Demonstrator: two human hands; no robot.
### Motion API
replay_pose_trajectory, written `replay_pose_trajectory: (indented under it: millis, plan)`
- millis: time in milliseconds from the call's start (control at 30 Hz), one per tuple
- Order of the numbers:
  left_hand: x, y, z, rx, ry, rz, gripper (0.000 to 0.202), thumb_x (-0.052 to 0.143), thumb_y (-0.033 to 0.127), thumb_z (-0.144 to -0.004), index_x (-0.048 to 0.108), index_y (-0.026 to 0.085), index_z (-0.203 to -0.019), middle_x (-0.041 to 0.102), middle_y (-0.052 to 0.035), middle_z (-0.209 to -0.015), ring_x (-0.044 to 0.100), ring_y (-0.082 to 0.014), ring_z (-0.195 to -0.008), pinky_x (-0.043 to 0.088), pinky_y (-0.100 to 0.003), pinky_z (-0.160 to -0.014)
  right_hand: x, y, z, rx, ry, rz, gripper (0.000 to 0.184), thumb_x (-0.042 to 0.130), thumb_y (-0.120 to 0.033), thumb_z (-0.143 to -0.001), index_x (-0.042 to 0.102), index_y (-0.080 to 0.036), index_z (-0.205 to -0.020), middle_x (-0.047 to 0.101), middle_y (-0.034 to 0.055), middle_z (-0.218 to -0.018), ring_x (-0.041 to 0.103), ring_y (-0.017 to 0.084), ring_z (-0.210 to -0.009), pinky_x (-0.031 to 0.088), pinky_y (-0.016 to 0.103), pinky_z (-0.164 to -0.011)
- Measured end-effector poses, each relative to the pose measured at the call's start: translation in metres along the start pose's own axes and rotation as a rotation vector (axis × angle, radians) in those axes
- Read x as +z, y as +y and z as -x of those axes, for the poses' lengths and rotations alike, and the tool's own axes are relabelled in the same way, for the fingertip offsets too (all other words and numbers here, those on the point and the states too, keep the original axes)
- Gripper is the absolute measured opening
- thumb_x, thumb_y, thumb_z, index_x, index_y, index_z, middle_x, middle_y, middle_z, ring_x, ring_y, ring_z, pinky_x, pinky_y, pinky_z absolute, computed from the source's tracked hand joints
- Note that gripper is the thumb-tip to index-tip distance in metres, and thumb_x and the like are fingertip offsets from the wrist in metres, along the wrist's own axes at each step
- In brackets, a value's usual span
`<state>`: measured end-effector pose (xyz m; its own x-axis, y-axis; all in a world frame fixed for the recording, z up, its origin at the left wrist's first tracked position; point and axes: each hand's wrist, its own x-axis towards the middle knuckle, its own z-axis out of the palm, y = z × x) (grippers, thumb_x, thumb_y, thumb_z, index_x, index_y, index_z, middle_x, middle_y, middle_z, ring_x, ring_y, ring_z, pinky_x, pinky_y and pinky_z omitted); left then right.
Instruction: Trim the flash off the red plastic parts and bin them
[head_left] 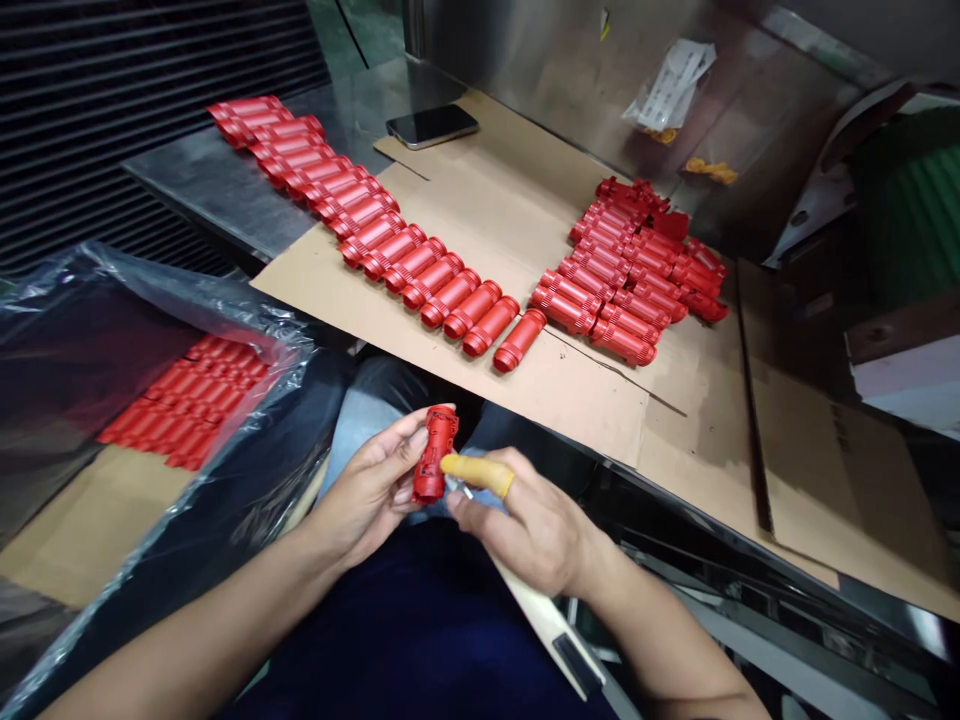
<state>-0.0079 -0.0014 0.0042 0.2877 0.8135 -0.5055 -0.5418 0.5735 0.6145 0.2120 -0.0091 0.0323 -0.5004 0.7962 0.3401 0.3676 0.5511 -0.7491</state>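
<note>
Quickly, my left hand [367, 490] is grasping a red ribbed cylinder [435, 455] upright, steadying it against the finger cot [476, 472] on my curled right hand [529, 530], whose hold on a small metal bit [466, 490] I can't tell, while matching cylinders [450, 305] are lying in separated rows on cardboard [480, 230] beyond.

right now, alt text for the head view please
A person's left hand grips a red tube, with the right hand, wearing a yellow finger cot, close beside it. Rows of red tubes lie ahead on cardboard near a phone, and more sit under a plastic bag at left.
</note>
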Motion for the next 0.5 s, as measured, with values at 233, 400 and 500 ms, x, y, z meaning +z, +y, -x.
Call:
replay_pose_trajectory:
  millis: [233,400,500]
  plan:
    - [0.001,0.006,0.001,0.039,-0.060,0.009,0.061,0.081,0.035,-0.099,0.063,0.016,-0.154,0.070,-0.0096,-0.092,0.040,-0.0053,-0.059,0.034,-0.016,-0.053,0.002,0.018,0.021,0.019,0.369,-0.058,0.033,0.066,-0.010,-0.105,0.072,-0.024,-0.134,0.076,0.0142,-0.130,0.080,0.023,-0.099,0.072,0.038,-0.082]
    - [0.003,0.005,0.001,0.078,-0.081,-0.022,0.065,0.079,0.036,-0.101,0.060,0.018,-0.160,0.072,-0.0114,-0.095,0.048,-0.0088,-0.064,0.038,-0.017,-0.056,-0.002,0.013,0.020,0.030,0.453,-0.115,0.025,0.072,-0.010,-0.102,0.078,-0.021,-0.124,0.076,0.0139,-0.121,0.078,0.022,-0.093,0.069,0.038,-0.080]
    - [0.004,0.005,0.001,0.099,-0.088,-0.063,0.071,0.078,0.038,-0.101,0.054,0.019,-0.165,0.073,-0.0135,-0.097,0.058,-0.0147,-0.074,0.040,-0.019,-0.058,-0.005,0.010,0.021,0.043,0.472,-0.137,0.026,0.072,-0.009,-0.102,0.079,-0.022,-0.123,0.079,0.0115,-0.113,0.077,0.022,-0.093,0.069,0.039,-0.082]
